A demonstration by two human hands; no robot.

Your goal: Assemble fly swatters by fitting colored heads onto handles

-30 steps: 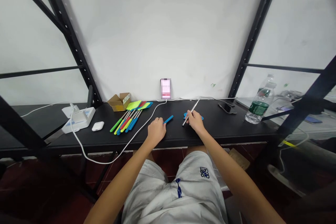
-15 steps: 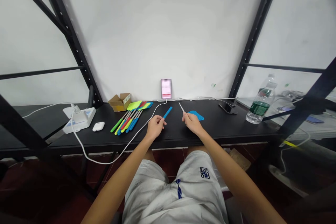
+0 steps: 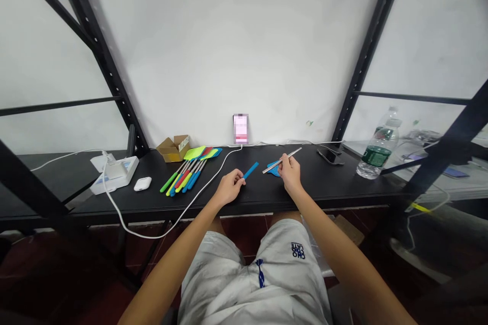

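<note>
In my left hand (image 3: 231, 186) a blue handle (image 3: 251, 170) is pinched, its free end pointing away and to the right. My right hand (image 3: 290, 173) grips a thin silver rod (image 3: 293, 153) that slants up to the right; its lower left end stays apart from the handle. Beneath the rod and partly hidden by my right hand, a blue fly swatter head (image 3: 273, 169) lies on the black desk (image 3: 259, 200). To the left rests a bundle of fly swatters (image 3: 189, 170) with green, yellow, red and blue handles, silver rods and coloured heads.
A small cardboard box (image 3: 173, 150) stands behind the bundle. Left of it are a white earphone case (image 3: 142, 184) and a power strip (image 3: 120, 175). A phone (image 3: 241, 129) leans on the wall, its white cable crossing the desk. Another phone (image 3: 330, 156) and water bottles (image 3: 377, 152) are right.
My right hand has moved right and turned the rod from pointing up-left to slanting up-right, now over the swatter head. My left hand has shifted slightly right with the handle.
</note>
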